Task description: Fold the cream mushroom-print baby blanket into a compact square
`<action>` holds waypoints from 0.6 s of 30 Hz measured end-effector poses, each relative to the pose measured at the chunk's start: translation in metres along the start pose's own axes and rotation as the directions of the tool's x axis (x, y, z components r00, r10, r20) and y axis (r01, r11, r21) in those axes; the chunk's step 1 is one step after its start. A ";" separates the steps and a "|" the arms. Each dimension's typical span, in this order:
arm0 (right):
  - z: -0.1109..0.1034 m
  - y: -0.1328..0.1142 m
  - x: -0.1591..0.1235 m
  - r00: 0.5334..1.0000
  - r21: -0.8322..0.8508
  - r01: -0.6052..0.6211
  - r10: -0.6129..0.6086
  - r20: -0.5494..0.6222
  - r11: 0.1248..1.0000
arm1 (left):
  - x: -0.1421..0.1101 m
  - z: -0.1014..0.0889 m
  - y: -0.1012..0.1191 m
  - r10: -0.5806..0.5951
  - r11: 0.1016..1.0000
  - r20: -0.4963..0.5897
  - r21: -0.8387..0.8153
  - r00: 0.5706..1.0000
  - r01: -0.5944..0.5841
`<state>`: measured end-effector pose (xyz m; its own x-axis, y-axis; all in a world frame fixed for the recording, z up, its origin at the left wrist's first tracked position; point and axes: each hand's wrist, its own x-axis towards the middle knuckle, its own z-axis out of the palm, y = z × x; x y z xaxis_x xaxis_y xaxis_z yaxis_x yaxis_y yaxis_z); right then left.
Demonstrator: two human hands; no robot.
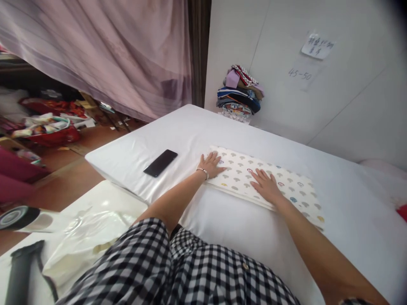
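Head view: at centre right of the frame, a folded mushroom-print cloth (241, 171) lies flat on the white-covered counter (280, 148). The left hand (211, 165), wearing a bracelet (203, 172), is spread flat on the cloth's left end; the right hand (266, 185), fingers parted, presses its middle. Neither hand grasps anything. A black smartphone (160, 162) lies left of centre, apart from both.
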<state>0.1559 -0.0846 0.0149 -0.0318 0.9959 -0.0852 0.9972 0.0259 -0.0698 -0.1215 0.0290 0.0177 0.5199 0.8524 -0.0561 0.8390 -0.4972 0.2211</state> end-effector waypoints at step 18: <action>0.014 -0.039 -0.068 0.933 0.297 0.273 -0.178 -0.312 0.915 | -0.075 0.016 0.019 0.468 0.841 -0.314 -0.129 0.826 -0.526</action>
<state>0.1186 -0.1549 0.0094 -0.1858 0.9521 0.2429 0.8838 0.2699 -0.3821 -0.1424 -0.0470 0.0100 0.7715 0.5224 0.3632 0.4115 -0.8451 0.3414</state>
